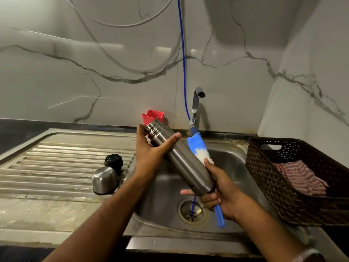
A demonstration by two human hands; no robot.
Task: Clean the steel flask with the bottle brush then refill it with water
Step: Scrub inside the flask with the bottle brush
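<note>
Over the sink [232,157], head view: flask [181,159] is held tilted across the basin, open threaded mouth up-left, base down-right, cap off.

Left hand [151,150] grips the flask just below the neck: fingers wrapped behind, thumb across the front.

Right hand [221,191] is curled round the flask's base end and pinches the brush [198,150] handle too. One fingertip pokes out left of the base. Brush lies alongside the flask on its far/right side, outside it: blue-and-white head up near the tap [196,104], blue handle end sticking out below the hand.

Drainboard [56,163], left of the basin: steel cup [104,179] upside down, black stopper [113,161] just behind it, touching or nearly, can't tell.

Red holder [153,116] at the back wall behind the flask mouth. Brown basket [264,167] on the right, striped cloth [302,176] inside. Blue hose [182,53] runs down the wall to the tap base; another blue length shows at the drain [191,210].
</note>
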